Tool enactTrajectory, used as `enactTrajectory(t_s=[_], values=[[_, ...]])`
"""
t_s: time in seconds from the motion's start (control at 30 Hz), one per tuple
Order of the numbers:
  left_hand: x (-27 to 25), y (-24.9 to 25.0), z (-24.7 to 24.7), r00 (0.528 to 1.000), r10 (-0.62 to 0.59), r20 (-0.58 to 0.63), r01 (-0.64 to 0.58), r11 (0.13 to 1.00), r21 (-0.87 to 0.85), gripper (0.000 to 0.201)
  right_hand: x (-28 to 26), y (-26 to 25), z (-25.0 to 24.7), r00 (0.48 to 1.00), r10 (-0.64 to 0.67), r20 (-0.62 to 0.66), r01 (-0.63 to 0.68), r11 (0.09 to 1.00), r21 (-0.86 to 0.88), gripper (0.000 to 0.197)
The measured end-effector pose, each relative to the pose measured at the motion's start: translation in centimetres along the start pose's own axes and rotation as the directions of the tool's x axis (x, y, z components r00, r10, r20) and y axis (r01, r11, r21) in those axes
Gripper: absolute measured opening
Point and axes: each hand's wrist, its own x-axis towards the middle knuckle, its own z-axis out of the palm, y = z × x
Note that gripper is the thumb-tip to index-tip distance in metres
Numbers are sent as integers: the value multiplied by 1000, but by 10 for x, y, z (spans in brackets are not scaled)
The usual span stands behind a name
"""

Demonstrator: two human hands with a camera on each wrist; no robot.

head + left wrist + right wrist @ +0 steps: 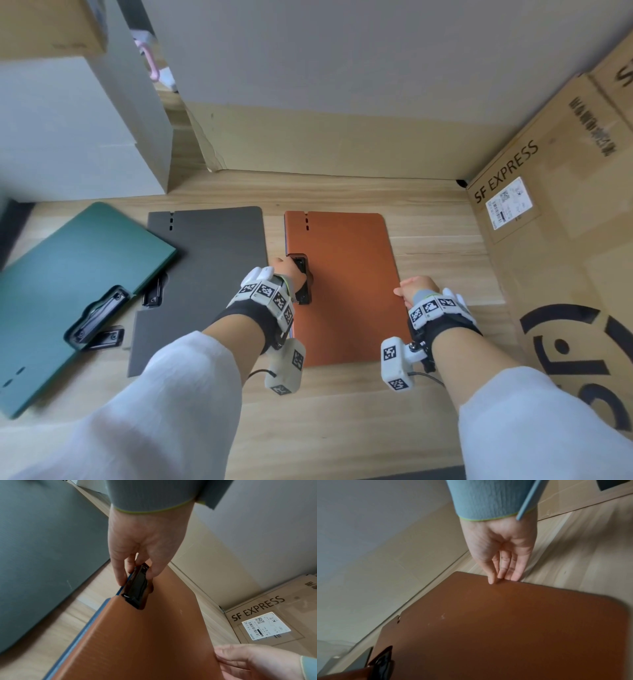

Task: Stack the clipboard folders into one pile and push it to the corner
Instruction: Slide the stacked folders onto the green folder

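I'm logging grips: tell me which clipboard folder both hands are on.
The orange folder, rightmost of three. The left hand pinches its black clip and the right hand holds its opposite edge. The grey folder and green folder lie untouched.

Right hand (500,545): orange folder (488,628) pinched at its far edge, twelve o'clock.
Black clip (382,662): seen at seven o'clock.

Three folders (219,274) side by side on table (342,428); boxes (548,222) right.
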Motion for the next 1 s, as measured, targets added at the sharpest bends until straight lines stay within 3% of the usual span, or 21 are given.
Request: enactTrajectory(t_s=[0.27, 0.33, 0.5, 0.67, 0.8, 1.0], values=[[-17, -4, -3, 999, -7, -39, 2, 993, -118, 48, -2, -5, 11, 999, 25, -19, -27, 996, -91, 44], [-18, -17, -10, 993, -36, -116, 23, 993, -112, 50, -4, -9, 12, 1000, 15, -8, -16, 997, -80, 48], [-17, -84, -43, 905, -128, -407, 130, 991, -21, 66, -6, -13, 14, 1000, 16, 12, -15, 996, -90, 54], [-10, -152, -70, 823, -331, -462, 384, 923, 23, 75, -4, -6, 19, 999, 11, -40, -13, 998, -57, 51], [-15, -162, -73, 850, -363, -381, 386, 922, -18, 71, -4, -6, 21, 997, 16, -80, -19, 999, -42, 48], [-27, -128, -60, 912, -249, -326, 271, 962, 21, 71, -7, -8, 27, 994, 29, -109, -32, 999, -22, 48]])
